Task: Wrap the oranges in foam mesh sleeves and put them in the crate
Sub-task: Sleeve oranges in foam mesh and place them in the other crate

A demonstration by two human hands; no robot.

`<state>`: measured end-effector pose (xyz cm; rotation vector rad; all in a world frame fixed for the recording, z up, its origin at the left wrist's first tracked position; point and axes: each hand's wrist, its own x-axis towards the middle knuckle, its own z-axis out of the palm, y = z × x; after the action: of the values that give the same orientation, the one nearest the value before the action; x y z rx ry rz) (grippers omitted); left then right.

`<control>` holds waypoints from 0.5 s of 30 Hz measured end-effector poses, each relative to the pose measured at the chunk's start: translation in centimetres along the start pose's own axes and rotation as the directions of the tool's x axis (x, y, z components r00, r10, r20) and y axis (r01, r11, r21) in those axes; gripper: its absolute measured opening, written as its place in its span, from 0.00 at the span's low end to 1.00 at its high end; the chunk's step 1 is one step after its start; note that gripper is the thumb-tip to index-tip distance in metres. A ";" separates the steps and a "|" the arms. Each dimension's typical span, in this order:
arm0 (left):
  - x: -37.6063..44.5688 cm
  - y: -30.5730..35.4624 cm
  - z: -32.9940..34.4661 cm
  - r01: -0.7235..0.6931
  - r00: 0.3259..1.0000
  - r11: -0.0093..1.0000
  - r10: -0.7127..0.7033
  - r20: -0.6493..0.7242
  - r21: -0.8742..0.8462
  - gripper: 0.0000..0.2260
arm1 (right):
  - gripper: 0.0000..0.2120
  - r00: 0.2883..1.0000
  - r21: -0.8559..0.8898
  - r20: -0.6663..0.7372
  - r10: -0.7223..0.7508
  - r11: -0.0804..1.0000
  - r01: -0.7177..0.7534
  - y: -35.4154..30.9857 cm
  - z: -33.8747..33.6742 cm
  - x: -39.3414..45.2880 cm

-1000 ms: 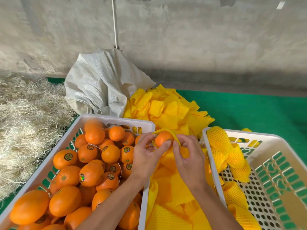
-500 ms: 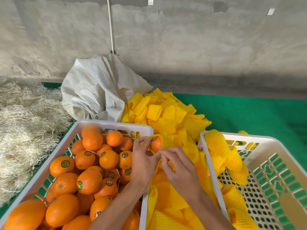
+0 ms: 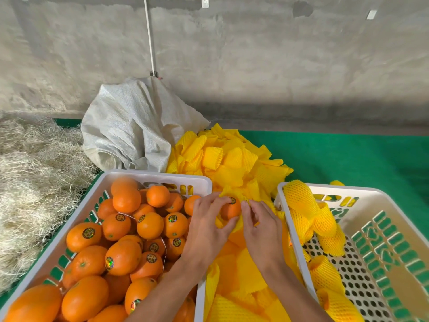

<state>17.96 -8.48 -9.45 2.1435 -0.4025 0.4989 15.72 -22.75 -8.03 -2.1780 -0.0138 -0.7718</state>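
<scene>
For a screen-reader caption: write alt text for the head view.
Left hand and right hand hold an orange partly inside a yellow foam mesh sleeve, between a crate of bare oranges and a crate of wrapped oranges.

Left crate (image 3: 148, 176): at 8 o'clock, oranges (image 3: 148, 225) piled in it
Right crate (image 3: 329, 189): at 4 o'clock, wrapped oranges (image 3: 301, 203) in its near-left part
Loose sleeves (image 3: 232, 163): heaped between the crates, reaching to 12 o'clock
Hands: left hand (image 3: 206, 231) and right hand (image 3: 262, 226) meet at centre on one orange (image 3: 231, 209), over the sleeves
Sack (image 3: 130, 126): at 11 o'clock, behind the left crate
Straw (image 3: 30, 173): at 9 o'clock
</scene>
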 end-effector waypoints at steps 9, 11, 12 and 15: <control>0.2 0.9 -0.2 0.026 0.995 0.999 -0.030 0.099 0.043 0.16 | 0.11 0.929 -0.147 -0.034 -0.370 0.921 0.361 0.0 0.1 -0.3; 0.0 0.7 -0.3 0.054 0.997 0.998 -0.052 0.049 -0.045 0.13 | 0.14 0.909 -0.112 0.015 -0.417 0.902 0.416 0.1 0.2 -0.1; 0.0 0.5 -0.3 0.075 0.997 0.994 -0.073 0.029 -0.084 0.12 | 0.14 0.910 -0.072 0.039 -0.414 0.907 0.415 0.2 0.2 -0.1; -0.1 0.0 -0.3 0.129 0.989 0.974 -0.139 -0.045 -0.186 0.16 | 0.17 0.974 0.090 0.078 -0.212 0.975 0.205 0.0 -0.2 -0.2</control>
<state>17.87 -8.25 -9.37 1.9584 -0.2587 0.4290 15.45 -22.81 -8.06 -2.1528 -0.3187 -0.7772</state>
